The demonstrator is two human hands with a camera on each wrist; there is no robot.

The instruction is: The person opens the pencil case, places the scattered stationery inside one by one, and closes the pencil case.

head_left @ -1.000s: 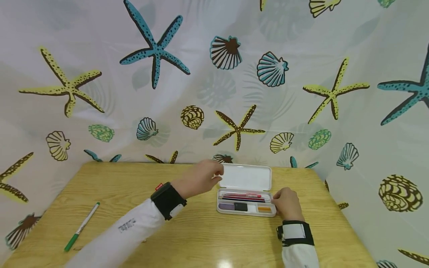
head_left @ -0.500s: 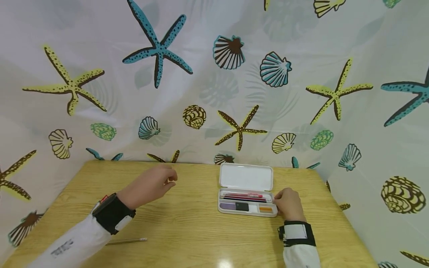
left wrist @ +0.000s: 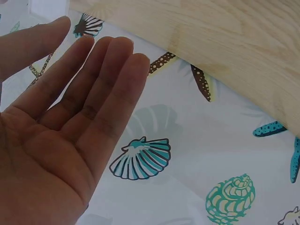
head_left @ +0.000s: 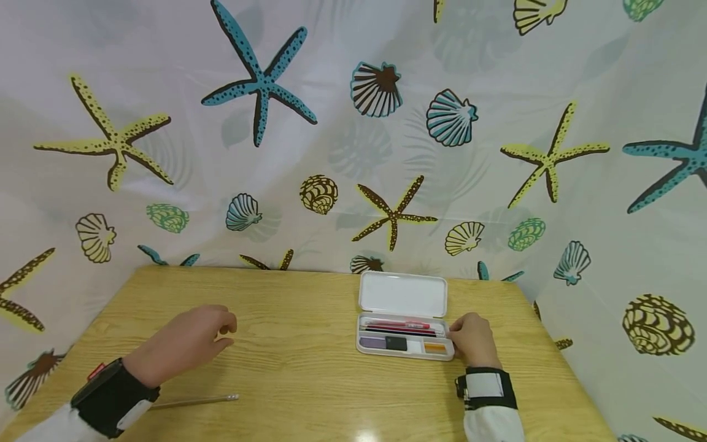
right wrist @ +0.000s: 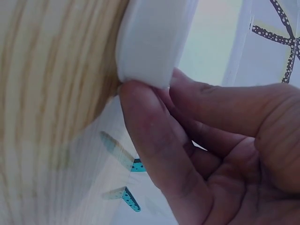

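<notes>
My left hand (head_left: 190, 337) hovers over the left part of the table, holding nothing. In the left wrist view its palm and slightly bent fingers (left wrist: 112, 84) show, with the thumb apart from them. A white pencil case (head_left: 403, 294) lies with its lid raised at the back right. My right hand (head_left: 475, 341) grips the case's right end. In the right wrist view, its thumb and index finger pinch the corner of the white case (right wrist: 147, 42). Inside the case are a red pen (head_left: 414, 325), dark pencils, a purple-and-black piece (head_left: 383, 342) and an orange-and-white piece (head_left: 435, 348).
A pencil (head_left: 204, 401) with an eraser end lies on the wooden table (head_left: 309, 380), partly hidden behind the left wrist. A white cloth (head_left: 331, 135) printed with starfish and shells hangs behind the table and along its sides.
My left hand has moved from beside the raised lid leftward and nearer to me. The pencil has come into view, while the green marker is now hidden by the left arm. The right hand stays.
</notes>
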